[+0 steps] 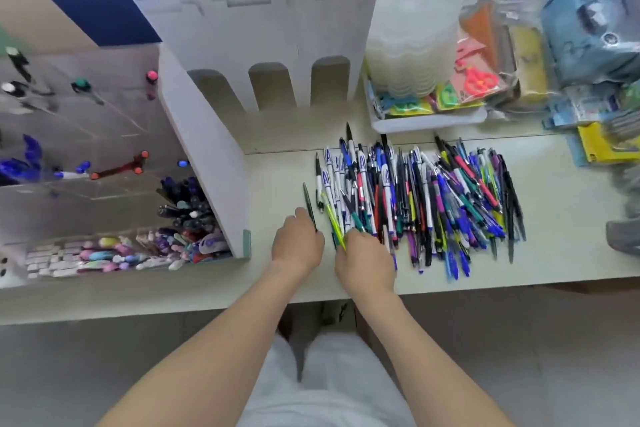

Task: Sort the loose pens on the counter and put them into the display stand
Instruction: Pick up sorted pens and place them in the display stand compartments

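Two hands met at the near left edge of one pile of pens (pixel 419 198), too many to count, on a pale counter (pixel 561 239). The left hand (pixel 297 244) gripped one dark pen (pixel 309 203); the right hand (pixel 365 262) pinched one yellow-green pen (pixel 331 217). Left of the pile, the display stand (pixel 207 156) held pens in its compartments.

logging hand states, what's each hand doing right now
Left hand: holds a dark pen.
Right hand: pinches a yellow-green pen at the edge of the pen pile.
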{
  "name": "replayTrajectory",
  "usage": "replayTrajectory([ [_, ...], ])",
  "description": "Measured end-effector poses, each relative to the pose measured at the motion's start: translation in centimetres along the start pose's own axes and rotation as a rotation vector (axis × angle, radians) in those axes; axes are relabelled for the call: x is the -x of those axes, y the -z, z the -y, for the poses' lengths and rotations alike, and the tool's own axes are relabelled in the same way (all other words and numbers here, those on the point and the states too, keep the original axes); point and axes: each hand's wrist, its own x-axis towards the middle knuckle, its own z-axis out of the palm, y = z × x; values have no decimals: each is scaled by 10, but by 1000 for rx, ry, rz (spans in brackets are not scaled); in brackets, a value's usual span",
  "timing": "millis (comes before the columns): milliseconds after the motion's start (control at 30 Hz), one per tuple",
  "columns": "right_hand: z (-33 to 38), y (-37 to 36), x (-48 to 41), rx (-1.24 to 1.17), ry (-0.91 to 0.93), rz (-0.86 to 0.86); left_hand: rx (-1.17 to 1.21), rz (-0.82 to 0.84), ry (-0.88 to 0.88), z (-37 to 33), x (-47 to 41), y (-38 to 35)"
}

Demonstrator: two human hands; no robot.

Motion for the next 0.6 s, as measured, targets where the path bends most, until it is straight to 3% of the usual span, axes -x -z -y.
replayTrajectory([
  [167, 2, -7, -11, -282, 65, -113, 91, -120, 69, 6, -20, 8],
  [300, 10, 2, -24, -270, 112, -155, 165, -122, -53, 10, -37, 18],
  [400, 3, 15, -23, -202, 16, -198, 202, -96, -99, -3, -41, 22],
  [600, -22, 20, 5, 41, -166, 120, 124, -97, -86, -27, -50, 9],
])
